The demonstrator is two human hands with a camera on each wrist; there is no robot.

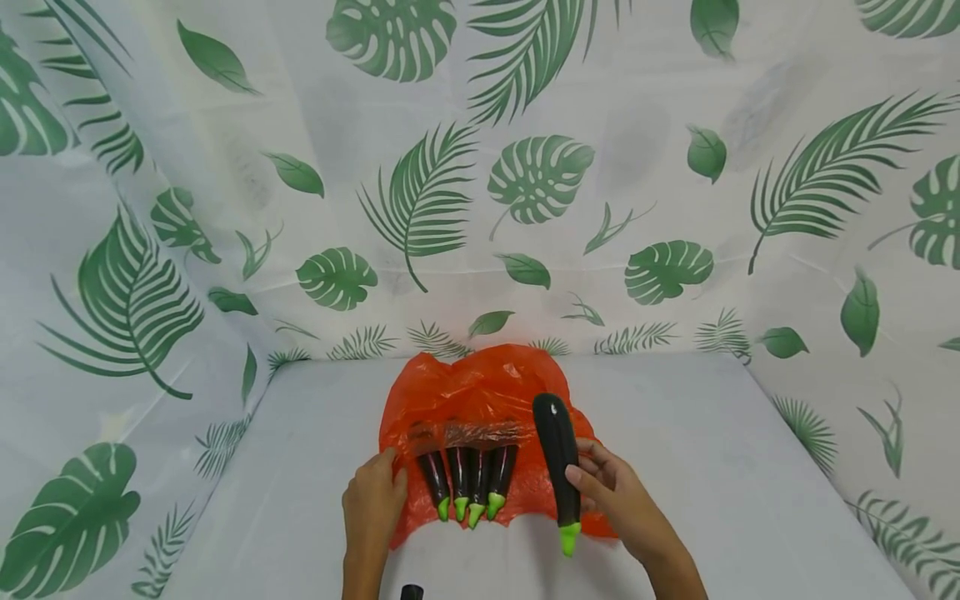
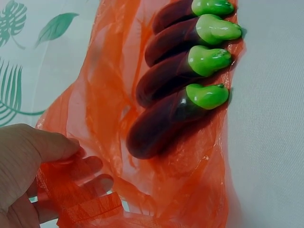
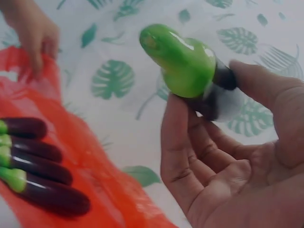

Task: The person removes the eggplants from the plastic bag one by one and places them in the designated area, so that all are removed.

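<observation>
A dark eggplant (image 1: 556, 442) with a bright green stem end is held by my right hand (image 1: 626, 504), raised above the right side of a red plastic bag (image 1: 487, 375). In the right wrist view, thumb and fingers pinch this eggplant (image 3: 190, 66) with its green end toward the camera. My left hand (image 1: 372, 500) grips the bag's left edge; in the left wrist view the thumb lies over the red film (image 2: 80, 190) and fingers show through it. Several purple eggplants (image 1: 477, 479) lie side by side on the bag, their far ends covered by its film.
A white table (image 1: 675, 433) surrounds the bag. Leaf-printed white sheets (image 1: 585, 108) stand behind and along both sides. At the near edge, the end of a black object (image 1: 411, 592) pokes into the head view; its kind cannot be told.
</observation>
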